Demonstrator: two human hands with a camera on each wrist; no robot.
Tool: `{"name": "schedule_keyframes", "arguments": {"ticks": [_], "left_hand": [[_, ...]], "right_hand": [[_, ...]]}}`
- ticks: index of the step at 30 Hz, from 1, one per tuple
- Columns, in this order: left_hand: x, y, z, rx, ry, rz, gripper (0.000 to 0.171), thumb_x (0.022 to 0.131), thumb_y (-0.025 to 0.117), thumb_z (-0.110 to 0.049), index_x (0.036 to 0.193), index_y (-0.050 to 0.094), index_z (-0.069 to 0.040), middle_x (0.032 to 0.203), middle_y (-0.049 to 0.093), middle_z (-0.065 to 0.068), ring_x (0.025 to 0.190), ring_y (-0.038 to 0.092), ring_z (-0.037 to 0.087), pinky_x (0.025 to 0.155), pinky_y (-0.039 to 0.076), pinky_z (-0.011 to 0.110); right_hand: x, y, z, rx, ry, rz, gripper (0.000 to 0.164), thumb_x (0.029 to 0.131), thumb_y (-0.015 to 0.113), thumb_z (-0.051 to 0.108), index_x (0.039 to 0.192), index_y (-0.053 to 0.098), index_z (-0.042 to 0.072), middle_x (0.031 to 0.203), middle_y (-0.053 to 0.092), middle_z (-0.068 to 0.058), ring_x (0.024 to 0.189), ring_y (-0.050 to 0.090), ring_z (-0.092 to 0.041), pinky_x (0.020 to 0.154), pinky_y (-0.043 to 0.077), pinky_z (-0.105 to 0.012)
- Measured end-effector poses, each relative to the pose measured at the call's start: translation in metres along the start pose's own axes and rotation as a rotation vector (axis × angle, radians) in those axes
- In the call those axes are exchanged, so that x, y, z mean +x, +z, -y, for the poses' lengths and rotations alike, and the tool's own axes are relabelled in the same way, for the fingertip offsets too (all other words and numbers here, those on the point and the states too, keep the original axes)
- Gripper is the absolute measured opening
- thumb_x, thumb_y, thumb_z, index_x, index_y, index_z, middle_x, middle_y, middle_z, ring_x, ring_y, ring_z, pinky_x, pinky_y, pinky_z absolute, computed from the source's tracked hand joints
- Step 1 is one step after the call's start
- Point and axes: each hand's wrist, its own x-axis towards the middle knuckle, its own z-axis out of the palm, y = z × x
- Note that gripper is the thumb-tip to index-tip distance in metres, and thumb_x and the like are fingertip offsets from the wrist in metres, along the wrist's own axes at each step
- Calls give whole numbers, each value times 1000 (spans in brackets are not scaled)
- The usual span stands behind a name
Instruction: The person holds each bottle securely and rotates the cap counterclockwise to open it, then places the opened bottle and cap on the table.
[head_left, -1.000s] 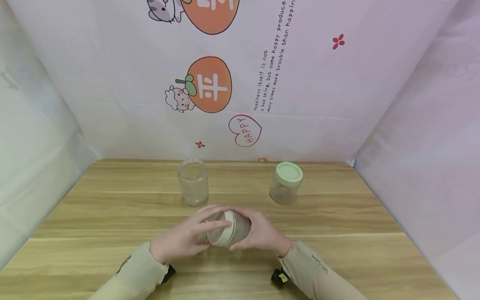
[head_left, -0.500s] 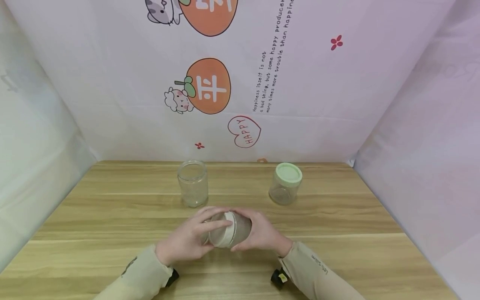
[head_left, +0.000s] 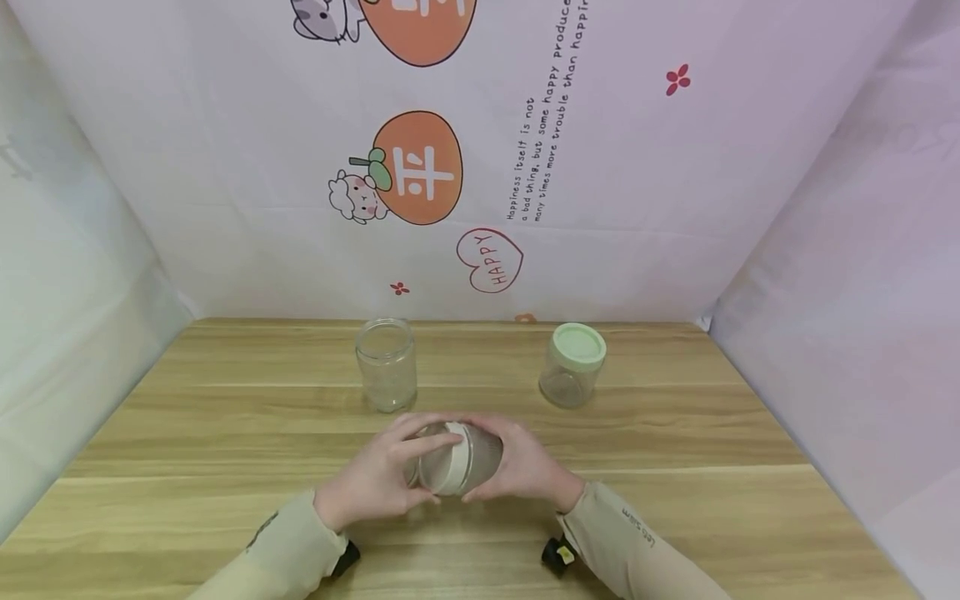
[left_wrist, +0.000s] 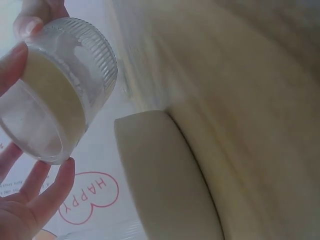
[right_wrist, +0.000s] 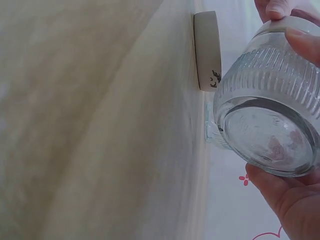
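Note:
A ribbed clear glass jar (head_left: 486,458) lies tilted on its side between my two hands, over the front middle of the table. Its off-white lid (head_left: 455,467) faces left, and its round base (right_wrist: 265,132) shows in the right wrist view. With spread, bent fingers my left hand (head_left: 375,477) grips the lid end, the index fingertip on the lid's band. My right hand (head_left: 531,467) holds the glass body from the right, thumb below and fingers over the top. The left wrist view shows the lid's see-through top framed by a cream band (left_wrist: 55,95).
Behind the left hand stands an open glass jar (head_left: 386,371) without a lid. Further right is a shorter glass jar (head_left: 572,375) with a light green lid (head_left: 578,343). A printed white cloth (head_left: 600,167) hangs at the table's (head_left: 225,433) back edge.
My left hand has shifted slightly right around the lid, its thumb sliding forward and its index fingertip rising a little. The right hand and the standing jars stay put.

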Motion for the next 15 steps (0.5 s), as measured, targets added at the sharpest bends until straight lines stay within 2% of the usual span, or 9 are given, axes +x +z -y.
{"name": "schedule_keyframes", "arguments": {"ticks": [9, 11, 15], "left_hand": [[-1, 2, 1, -10, -14, -34, 81, 51, 93, -23, 125, 59, -17, 128, 54, 6, 112, 54, 22, 88, 51, 41], [-1, 1, 0, -29, -45, -27, 81, 54, 92, -26, 126, 58, -17, 127, 54, 5, 112, 54, 21, 88, 52, 39], [0, 0, -2, -139, -145, -13, 78, 59, 91, -26, 128, 56, -15, 127, 52, 4, 111, 55, 22, 79, 55, 30]], "right_hand": [[-1, -3, 6, -43, 32, 11, 87, 57, 91, 26, 132, 51, 7, 128, 59, -6, 110, 58, -22, 91, 48, -35], [-2, -4, 7, -57, 43, 12, 88, 56, 92, 26, 132, 51, 6, 128, 59, -6, 111, 57, -23, 91, 48, -36], [-1, -4, 10, -85, 63, -2, 89, 55, 92, 23, 132, 52, 5, 128, 59, -7, 112, 57, -23, 91, 49, -38]]}}
